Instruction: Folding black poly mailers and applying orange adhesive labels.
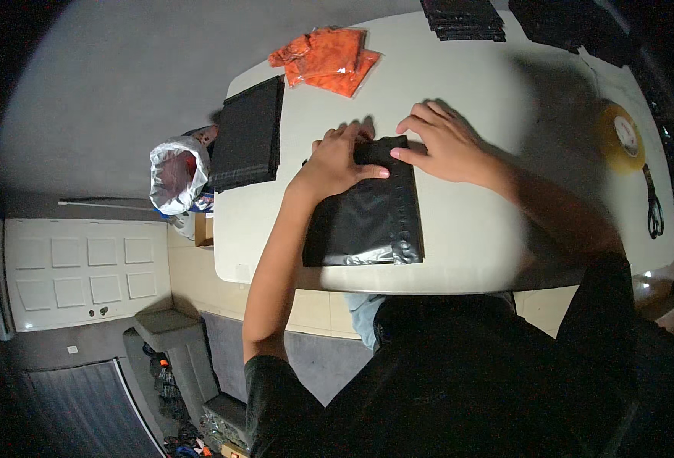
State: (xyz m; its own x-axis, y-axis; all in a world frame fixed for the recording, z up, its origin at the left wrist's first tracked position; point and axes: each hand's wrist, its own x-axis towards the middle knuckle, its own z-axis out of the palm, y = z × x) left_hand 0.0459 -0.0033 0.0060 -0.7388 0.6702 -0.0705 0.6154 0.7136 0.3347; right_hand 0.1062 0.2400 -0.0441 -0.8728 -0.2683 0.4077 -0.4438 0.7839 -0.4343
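A black plastic mailing bag [356,221] lies flat on the white table near its front edge, with a shiny patch along its near end. My left hand [337,164] rests over the bag's far left part, thumb stretched across it and fingers bent over the far edge. At the far right corner is my right hand [447,145]; its thumb tip touches the bag's edge, while the other fingers curve apart from it over the table. Neither hand appears to grip the bag. What lies under my left palm is hidden.
On the white table [474,237], a stack of black bags [247,133] sits left, orange items in clear packets [329,61] far left, and more black bags [465,19] at the far edge. Right are a tape roll [625,136] and scissors [652,206]. A lined bin [178,175] stands beyond the left edge.
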